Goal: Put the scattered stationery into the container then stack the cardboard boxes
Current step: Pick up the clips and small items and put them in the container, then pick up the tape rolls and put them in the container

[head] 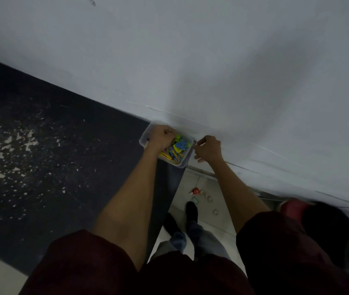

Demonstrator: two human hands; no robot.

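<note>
Bench [63, 156], dark and white-flecked, with clear plastic container [187, 159] at far corner against white wall [212, 60]. Right hand [208, 149] pinching its right rim; left hand [163, 137] curled inside over colourful stationery pieces [180, 145], fist contents impossible to tell. Keep rim steadied; release low inside.

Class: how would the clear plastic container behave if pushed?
The clear plastic container probably slides easily on the flat table. It sits at the table's corner, so a push could tip it off. Its thin walls may flex.
</note>
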